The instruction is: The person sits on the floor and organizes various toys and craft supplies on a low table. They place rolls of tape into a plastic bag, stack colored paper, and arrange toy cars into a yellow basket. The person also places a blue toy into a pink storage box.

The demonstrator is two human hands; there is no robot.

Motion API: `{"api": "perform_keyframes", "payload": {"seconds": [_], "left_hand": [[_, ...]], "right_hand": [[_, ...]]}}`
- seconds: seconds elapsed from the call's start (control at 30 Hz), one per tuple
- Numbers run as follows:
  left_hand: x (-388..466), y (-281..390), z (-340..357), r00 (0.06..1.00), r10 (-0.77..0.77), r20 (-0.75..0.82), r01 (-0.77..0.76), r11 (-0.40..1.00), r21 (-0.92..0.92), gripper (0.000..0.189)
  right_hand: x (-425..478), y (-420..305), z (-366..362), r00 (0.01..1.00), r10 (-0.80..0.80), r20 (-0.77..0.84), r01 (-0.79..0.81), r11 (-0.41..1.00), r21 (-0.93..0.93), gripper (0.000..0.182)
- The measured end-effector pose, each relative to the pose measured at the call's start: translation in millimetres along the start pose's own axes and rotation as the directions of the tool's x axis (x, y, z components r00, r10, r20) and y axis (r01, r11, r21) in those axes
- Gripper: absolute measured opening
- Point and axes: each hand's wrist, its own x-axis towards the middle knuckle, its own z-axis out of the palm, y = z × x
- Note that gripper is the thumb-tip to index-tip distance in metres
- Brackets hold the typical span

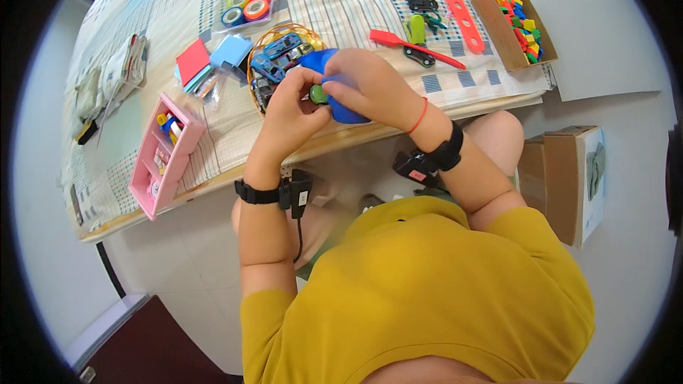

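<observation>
Near the table's front edge, my left hand (291, 101) has thumb and fingers curled around a small green object (318, 95), perhaps a toy car. Close beside it, my right hand (376, 88) pinches a piece of blue cloth (348, 112), which hangs down against the green object and partly hides it. Behind my hands is a round wicker basket (255, 53) holding several toy cars, among them a blue toy car (283, 45). My left hand covers part of the basket's front.
Left lie a pink compartment box (184, 157), coloured paper (195, 61) and a clear case of tape rolls (269, 18). To the right are a red brush (416, 48), a black toy car (419, 57), a red perforated strip (461, 16) and a cardboard box of blocks (488, 32).
</observation>
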Motion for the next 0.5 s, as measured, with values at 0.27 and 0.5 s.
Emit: {"api": "perform_keyframes", "payload": {"seconds": [0.27, 0.5], "left_hand": [[25, 7, -22, 0.974, 0.108, -0.2, -0.017, 0.913, 0.409, 0.032], [45, 5, -30, 0.949, 0.287, -0.127, -0.115, 0.693, 0.711, 0.033]], "right_hand": [[-17, 35, -40, 0.937, 0.346, 0.047, -0.334, 0.928, -0.168, 0.023], [-25, 125, -115, 0.877, 0.304, -0.372, -0.476, 0.652, -0.59, 0.028]]}}
